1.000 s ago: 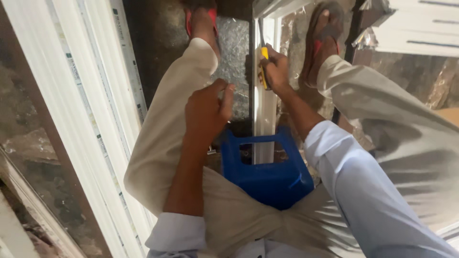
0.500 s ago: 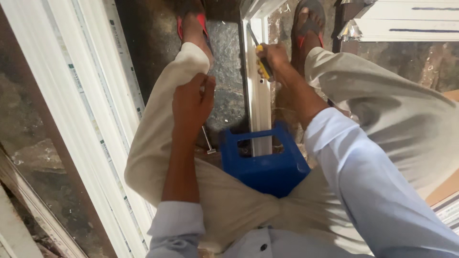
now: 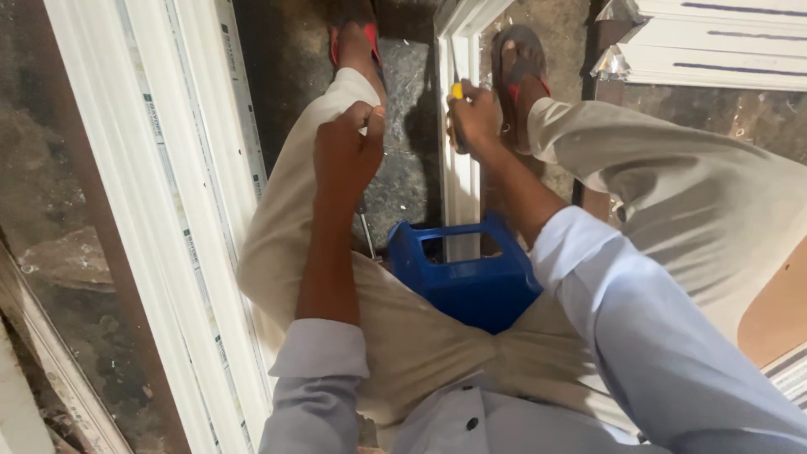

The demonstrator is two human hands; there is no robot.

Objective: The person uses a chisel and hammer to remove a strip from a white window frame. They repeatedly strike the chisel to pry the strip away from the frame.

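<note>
Your right hand [image 3: 475, 118] is clenched on a yellow-handled tool [image 3: 457, 91] pressed to the white frame bar [image 3: 458, 181], which runs from that grip down to the blue stool [image 3: 462, 273]. Left hand [image 3: 346, 155] is fisted over your left knee; what it holds, you cannot tell. Bar looks stiff, light, smooth-skinned: grip its flanges. Left of that grip, a white profile [image 3: 181, 210] carries a strip of small dark print.

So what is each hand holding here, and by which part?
The right hand grips a yellow-handled tool by its handle, against the white frame strip. The left hand is fisted; any contents cannot be told.
</note>
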